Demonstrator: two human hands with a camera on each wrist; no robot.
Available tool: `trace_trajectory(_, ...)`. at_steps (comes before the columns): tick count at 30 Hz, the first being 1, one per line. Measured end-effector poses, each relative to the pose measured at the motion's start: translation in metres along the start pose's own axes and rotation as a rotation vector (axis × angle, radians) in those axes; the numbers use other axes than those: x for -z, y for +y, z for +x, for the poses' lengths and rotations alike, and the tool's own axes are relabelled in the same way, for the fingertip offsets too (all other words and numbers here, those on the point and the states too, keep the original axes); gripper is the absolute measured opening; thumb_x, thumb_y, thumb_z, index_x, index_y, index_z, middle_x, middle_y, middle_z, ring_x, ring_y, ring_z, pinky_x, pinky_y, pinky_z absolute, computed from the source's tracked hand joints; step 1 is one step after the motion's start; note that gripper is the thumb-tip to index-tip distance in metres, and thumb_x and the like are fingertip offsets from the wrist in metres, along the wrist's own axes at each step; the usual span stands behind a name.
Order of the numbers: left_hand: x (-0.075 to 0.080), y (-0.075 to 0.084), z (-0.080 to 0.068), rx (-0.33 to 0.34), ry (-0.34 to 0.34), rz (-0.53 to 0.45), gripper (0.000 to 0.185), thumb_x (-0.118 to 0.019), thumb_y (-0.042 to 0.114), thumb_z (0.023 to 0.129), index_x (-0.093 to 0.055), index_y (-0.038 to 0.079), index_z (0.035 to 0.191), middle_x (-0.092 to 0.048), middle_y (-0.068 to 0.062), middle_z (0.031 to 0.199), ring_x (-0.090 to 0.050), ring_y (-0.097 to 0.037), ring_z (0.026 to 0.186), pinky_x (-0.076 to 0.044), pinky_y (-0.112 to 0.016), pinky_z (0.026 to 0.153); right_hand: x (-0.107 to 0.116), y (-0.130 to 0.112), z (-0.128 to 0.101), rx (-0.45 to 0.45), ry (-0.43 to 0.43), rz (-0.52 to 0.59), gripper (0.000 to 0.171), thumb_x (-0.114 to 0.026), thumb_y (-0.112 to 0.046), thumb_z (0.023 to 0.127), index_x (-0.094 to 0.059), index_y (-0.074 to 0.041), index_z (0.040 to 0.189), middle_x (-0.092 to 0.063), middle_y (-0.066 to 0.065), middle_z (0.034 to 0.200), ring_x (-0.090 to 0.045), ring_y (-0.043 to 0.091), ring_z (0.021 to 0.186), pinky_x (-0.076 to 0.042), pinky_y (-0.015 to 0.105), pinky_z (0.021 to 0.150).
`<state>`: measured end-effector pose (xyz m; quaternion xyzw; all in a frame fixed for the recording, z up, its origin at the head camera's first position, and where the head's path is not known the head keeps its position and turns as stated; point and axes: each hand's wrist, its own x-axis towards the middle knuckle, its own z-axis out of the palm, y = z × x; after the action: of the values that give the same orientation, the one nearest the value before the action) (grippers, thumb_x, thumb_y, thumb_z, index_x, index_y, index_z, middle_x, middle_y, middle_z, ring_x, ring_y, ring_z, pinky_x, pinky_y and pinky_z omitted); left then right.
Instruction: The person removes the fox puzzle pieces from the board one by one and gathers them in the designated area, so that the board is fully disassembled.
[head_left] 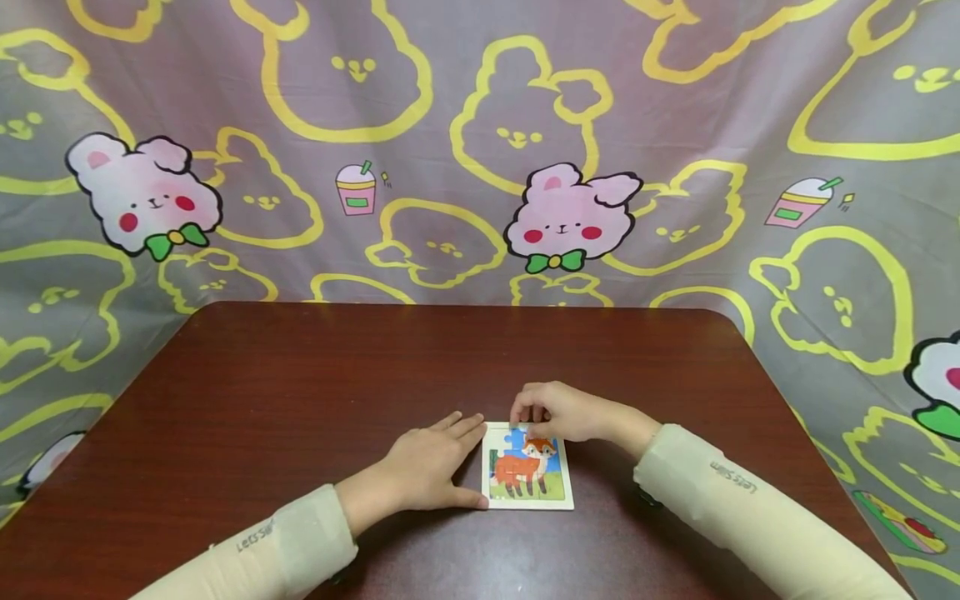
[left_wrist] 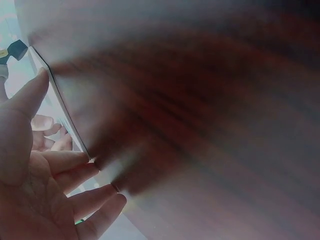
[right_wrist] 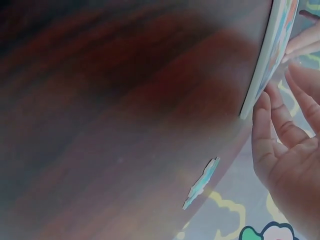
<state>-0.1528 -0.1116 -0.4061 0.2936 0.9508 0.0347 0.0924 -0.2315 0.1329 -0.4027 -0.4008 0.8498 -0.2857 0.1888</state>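
Pale lettered sleeves [head_left: 708,479] extend in from near side. Left hand [head_left: 420,467]: fingers straight, spread; thumb at near-left corner of fox puzzle [head_left: 528,475], fingertips at far-left corner; grip wide, nothing held. Puzzle: flat on worktop [head_left: 300,400], pale border, upper-left area unfilled. Right hand [head_left: 573,414]: above puzzle's far edge, fingers bent; whether grip holds piece, cannot tell. Loose light-blue piece [right_wrist: 201,183]: on worktop, apart from puzzle. Backdrop: grey-pink curtain [head_left: 438,167], yellow outlines, rabbit heads.
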Motion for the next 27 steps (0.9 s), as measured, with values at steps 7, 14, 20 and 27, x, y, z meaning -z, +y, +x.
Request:
trace_trajectory(7,-0.0008,0.0,0.0,0.004,0.007,-0.006,0.099,-0.068,0.073,0.077,-0.044,0.011,0.15,-0.041,-0.003,0.158,-0.042,-0.028,0.144,-0.053,-0.048,0.097,0.0004,-0.0025,0.0011,0.012,-0.078,-0.045,0.025,-0.075,-0.008,0.087,-0.071,-0.017,0.111,-0.059,0.002,0.104,-0.054,0.013,0.089,-0.05,0.028,0.081)
trace_trajectory(14,-0.0014,-0.0003,0.0003,0.008,0.004,-0.007,0.099,-0.067,0.073,0.077,-0.044,0.012,0.15,-0.041,-0.003,0.158,-0.042,-0.028,0.145,-0.054,-0.049,0.096,0.0006,-0.0029,0.0004,-0.022,-0.152,-0.082,0.037,-0.077,-0.01,0.086,-0.068,-0.023,0.119,-0.054,-0.001,0.114,-0.051,0.016,0.103,-0.048,0.033,0.09)
trace_trajectory(20,-0.0009,-0.0003,0.0003,0.009,0.003,-0.013,0.099,-0.067,0.073,0.077,-0.044,0.011,0.15,-0.041,-0.003,0.158,-0.041,-0.028,0.145,-0.053,-0.05,0.096,-0.0002,-0.0004,0.001,-0.024,-0.155,-0.087,0.037,-0.076,-0.01,0.087,-0.067,-0.025,0.119,-0.053,-0.002,0.114,-0.05,0.016,0.104,-0.047,0.035,0.091)
trace_trajectory(27,-0.0018,-0.0006,0.0009,0.013,-0.002,-0.01,0.099,-0.067,0.074,0.077,-0.043,0.012,0.151,-0.04,-0.002,0.159,-0.041,-0.028,0.145,-0.053,-0.05,0.096,0.0008,-0.0025,0.0025,-0.017,-0.169,-0.1,0.033,-0.076,-0.009,0.087,-0.066,-0.022,0.116,-0.053,-0.001,0.113,-0.049,0.016,0.101,-0.047,0.032,0.088)
